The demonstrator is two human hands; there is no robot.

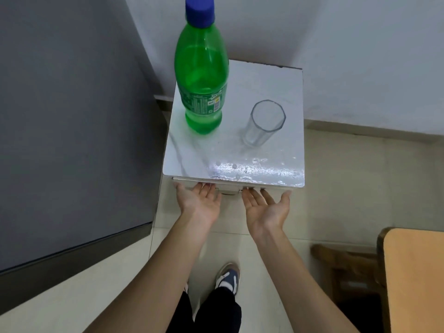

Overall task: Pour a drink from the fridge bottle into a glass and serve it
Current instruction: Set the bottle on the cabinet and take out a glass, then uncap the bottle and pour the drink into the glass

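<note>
A green plastic bottle with a blue cap stands upright on the far left part of a small white table, cap on. A clear drinking glass stands upright to the right of the bottle, apart from it, and appears empty. The near part of the tabletop carries a shiny, wet-looking patch. The person's left hand is palm up with fingers spread, fingertips at the near edge of the table, holding nothing. The right hand is likewise palm up and spread, fingertips under the same near edge, holding nothing. A grey fridge stands to the left of the table. A wooden table edge shows at near right. One shoe rests on the tiled floor below the arms.
</note>
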